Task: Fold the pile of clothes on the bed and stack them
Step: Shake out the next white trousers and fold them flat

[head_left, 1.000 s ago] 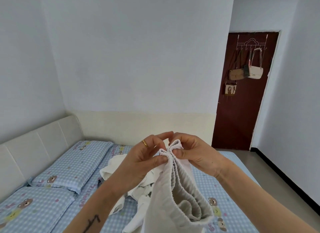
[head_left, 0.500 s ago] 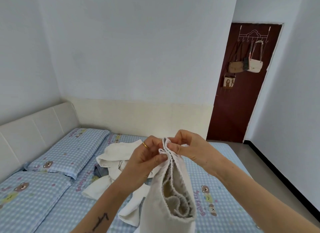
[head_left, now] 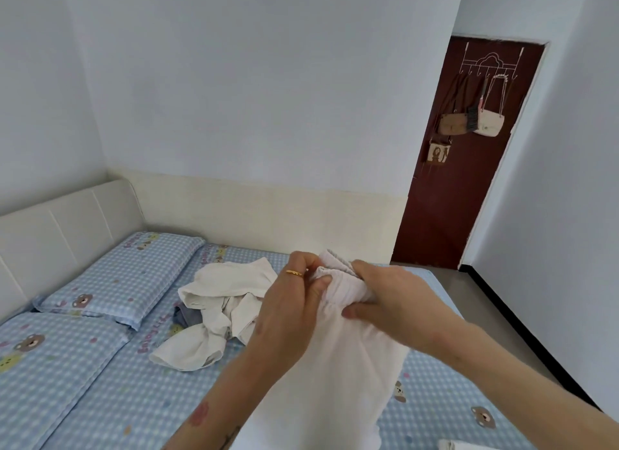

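Observation:
I hold a white garment (head_left: 338,376) with a gathered elastic top in front of me, above the bed. My left hand (head_left: 288,312) pinches the gathered top edge from the left, a gold ring on one finger. My right hand (head_left: 385,298) grips the same edge from the right, fingers curled over the folds. The cloth hangs down between my forearms. Behind my hands lies a loose pile of cream clothes (head_left: 217,309) with a grey piece (head_left: 186,317) showing under it.
The bed (head_left: 100,399) has a blue checked sheet and two matching pillows (head_left: 124,278) against a cream headboard at the left. A dark red door (head_left: 469,168) with hanging bags stands at the back right. A white folded corner (head_left: 452,444) shows at the bottom right.
The view has tilted down toward the bed. My hands have lowered with the garment, and my right hand now closes over the bunched top edge rather than pinching it with the fingertips.

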`<state>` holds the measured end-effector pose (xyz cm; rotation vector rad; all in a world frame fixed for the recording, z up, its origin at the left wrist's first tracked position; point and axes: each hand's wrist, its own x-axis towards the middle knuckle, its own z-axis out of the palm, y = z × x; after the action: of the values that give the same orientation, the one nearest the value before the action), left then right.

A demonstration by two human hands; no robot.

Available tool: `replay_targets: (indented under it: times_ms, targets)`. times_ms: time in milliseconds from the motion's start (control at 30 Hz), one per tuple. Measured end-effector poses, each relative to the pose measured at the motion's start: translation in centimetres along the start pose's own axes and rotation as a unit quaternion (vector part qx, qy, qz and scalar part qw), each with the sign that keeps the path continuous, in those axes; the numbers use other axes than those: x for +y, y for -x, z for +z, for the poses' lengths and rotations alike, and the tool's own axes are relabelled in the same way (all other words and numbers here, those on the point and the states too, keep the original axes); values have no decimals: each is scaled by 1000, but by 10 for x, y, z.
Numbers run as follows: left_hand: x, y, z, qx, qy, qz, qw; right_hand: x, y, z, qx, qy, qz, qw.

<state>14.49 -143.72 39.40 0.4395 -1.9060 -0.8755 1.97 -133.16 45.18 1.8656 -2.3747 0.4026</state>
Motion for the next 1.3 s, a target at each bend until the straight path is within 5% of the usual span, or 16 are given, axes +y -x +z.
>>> replay_targets:
  times_ms: [200, 400, 567, 767, 1300]
  targets:
    - [-26, 31, -10, -62, 83, -23, 994, 11, -5, -13, -40, -42, -49, 997]
    - [-40, 37, -21, 77, 104, -35, 991, -4, -29, -13, -61, -46, -103, 992]
    - [-60, 28, -61, 101, 89, -70, 988, -33, -77, 0, -67, -16, -163, 984]
    - [-98, 8, -145, 151, -2, -126, 980, -113, -155, 27, -40, 24, -256, 966]
    - [-146, -62, -362, 321, -141, -106, 930, -316, -323, 43, 74, 2, -405, 911]
